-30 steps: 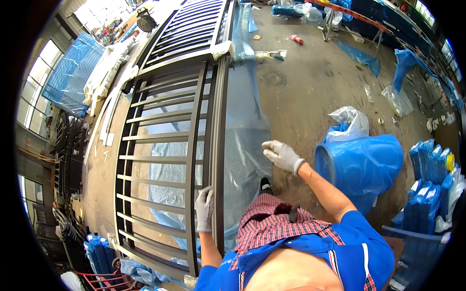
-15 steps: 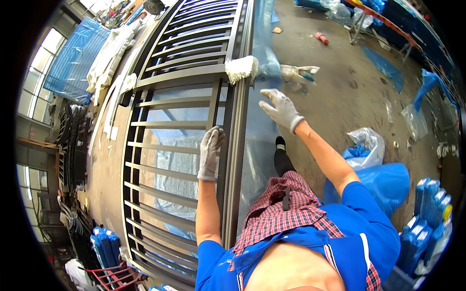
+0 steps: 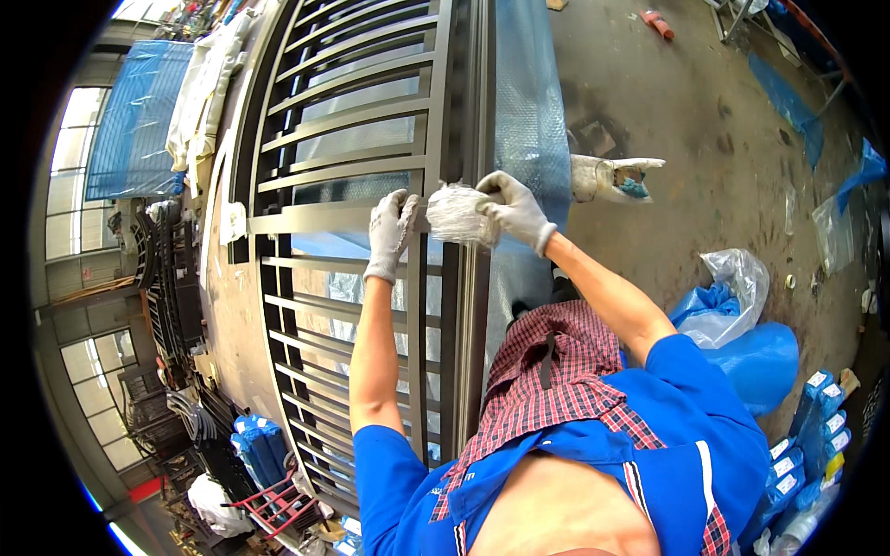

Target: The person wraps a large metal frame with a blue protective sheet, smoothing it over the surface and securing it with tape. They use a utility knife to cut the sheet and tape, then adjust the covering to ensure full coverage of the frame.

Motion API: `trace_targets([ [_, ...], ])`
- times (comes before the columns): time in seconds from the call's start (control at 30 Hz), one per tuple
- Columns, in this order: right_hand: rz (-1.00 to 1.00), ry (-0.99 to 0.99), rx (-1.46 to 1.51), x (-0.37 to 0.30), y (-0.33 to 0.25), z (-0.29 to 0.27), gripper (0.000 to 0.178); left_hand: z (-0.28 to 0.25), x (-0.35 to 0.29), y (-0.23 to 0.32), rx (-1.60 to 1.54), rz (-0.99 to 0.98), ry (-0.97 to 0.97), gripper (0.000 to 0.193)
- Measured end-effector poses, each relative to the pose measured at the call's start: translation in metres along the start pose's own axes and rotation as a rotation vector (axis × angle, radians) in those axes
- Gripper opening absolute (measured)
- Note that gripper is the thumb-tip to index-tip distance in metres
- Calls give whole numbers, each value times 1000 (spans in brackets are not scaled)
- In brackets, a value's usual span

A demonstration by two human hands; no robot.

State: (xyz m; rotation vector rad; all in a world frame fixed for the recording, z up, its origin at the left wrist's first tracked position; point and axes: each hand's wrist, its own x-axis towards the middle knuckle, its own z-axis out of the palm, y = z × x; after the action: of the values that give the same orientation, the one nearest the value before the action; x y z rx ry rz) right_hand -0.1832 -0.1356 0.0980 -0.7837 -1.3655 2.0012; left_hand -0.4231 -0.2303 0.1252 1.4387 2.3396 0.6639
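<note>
A long dark metal panel with slats and a wide crossbar (image 3: 315,219) lies in front of me. Around the corner where the crossbar meets the long side rail is a white wrapped pad (image 3: 458,217), which looks like layers of film or foam. My right hand (image 3: 521,215), in a grey glove, has its fingers bent against the pad's right edge and grips it there. My left hand (image 3: 391,236), gloved too, rests on the crossbar just left of the pad, its fingers stretched out and not wrapped round anything.
Blue bubble wrap (image 3: 533,111) hangs along the panel's right side. A white and teal roll (image 3: 607,178) lies on the floor beyond it. Blue and clear plastic bags (image 3: 732,315) sit to my right, near stacked blue-wrapped bundles (image 3: 807,435). Dark metal parts (image 3: 171,269) stand along the left.
My right hand has come to the white pad and taken hold of its edge. My left hand has moved forward along the panel to the crossbar. The whole view has shifted forward.
</note>
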Motion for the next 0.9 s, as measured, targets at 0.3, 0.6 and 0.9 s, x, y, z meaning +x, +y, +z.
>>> trace_targets([
  [0.3, -96, 225, 836, -24, 41, -51, 22, 39, 69, 25, 187, -116, -463, 65],
  [0.6, -248, 380, 256, -1, 53, -72, 8, 28, 82, 14, 16, -223, -598, 51],
  [0.9, -30, 138, 355, 51, 47, -54, 29, -64, 76, 73, -262, -322, -532, 26],
])
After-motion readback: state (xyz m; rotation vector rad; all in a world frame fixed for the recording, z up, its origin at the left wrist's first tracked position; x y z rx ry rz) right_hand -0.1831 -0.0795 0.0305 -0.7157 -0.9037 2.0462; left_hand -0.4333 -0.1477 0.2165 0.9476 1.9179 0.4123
